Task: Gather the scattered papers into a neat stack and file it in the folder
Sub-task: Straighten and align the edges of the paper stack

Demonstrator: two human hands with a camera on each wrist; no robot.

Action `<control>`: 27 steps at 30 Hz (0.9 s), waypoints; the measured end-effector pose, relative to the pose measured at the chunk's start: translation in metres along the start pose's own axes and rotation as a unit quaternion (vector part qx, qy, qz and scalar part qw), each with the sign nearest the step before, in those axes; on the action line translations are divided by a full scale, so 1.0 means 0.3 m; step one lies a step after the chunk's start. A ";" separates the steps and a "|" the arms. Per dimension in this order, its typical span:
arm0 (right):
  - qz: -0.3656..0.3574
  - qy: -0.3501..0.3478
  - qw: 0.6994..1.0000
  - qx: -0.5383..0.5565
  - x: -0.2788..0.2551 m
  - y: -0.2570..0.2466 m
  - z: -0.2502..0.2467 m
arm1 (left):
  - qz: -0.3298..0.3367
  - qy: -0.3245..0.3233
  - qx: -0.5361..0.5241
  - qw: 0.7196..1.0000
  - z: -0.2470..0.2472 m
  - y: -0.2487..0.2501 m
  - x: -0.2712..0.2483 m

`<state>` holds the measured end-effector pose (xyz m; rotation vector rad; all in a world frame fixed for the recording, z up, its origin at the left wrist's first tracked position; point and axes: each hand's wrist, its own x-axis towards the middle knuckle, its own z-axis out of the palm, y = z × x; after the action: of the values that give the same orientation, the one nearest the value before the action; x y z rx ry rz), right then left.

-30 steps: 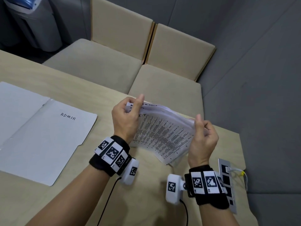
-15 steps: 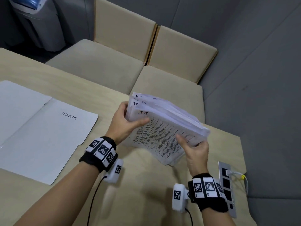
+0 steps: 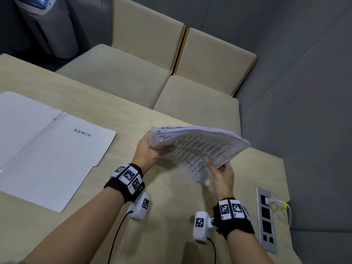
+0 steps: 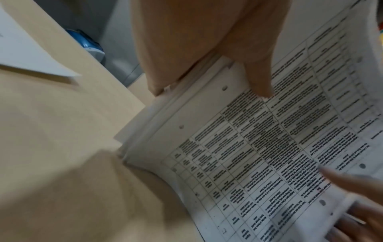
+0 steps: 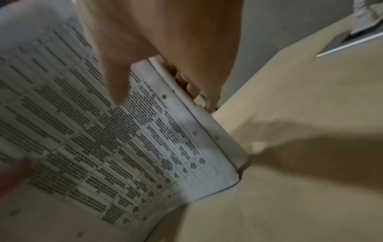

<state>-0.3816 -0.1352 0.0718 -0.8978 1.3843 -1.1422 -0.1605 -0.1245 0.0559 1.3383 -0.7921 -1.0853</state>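
A thick stack of printed papers (image 3: 198,147) hangs tilted above the table's right part, its lower corner near the tabletop. My left hand (image 3: 152,151) grips the stack's left edge, thumb on the printed top sheet (image 4: 269,147). My right hand (image 3: 222,168) holds the right edge, thumb on top and fingers (image 5: 192,88) curled beneath the stack (image 5: 103,139). The white folder (image 3: 47,149) marked ADMIN lies open and flat at the left of the table, apart from both hands.
A metal socket panel (image 3: 266,220) with a plugged cable sits in the beige table (image 3: 171,225) near its right edge. Two beige chairs (image 3: 133,73) stand behind the table. A grey bin (image 3: 47,25) is at the far left.
The stack, first stood on edge between both hands, has been tipped flatter and lifted. My thumbs have come round onto the top sheet. The view has shifted slightly.
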 end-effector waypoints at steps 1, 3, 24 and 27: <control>0.008 0.009 1.000 -0.011 0.013 0.023 -0.004 | -0.004 0.015 -0.005 1.000 0.007 -0.010 0.000; 0.026 0.027 0.999 -0.027 0.031 0.066 -0.009 | -0.015 0.048 -0.029 0.998 0.016 -0.022 0.007; 0.002 0.011 0.999 -0.031 0.067 0.098 0.022 | -0.022 0.062 -0.115 0.991 0.046 0.033 0.030; 0.061 -0.007 0.997 -0.042 0.054 0.162 -0.016 | -0.029 0.055 -0.115 0.991 0.041 0.042 0.021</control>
<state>-0.3848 -0.1376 0.0203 -0.8667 1.4637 -0.9892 -0.1680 -0.1358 0.0687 1.2193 -0.5317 -1.1037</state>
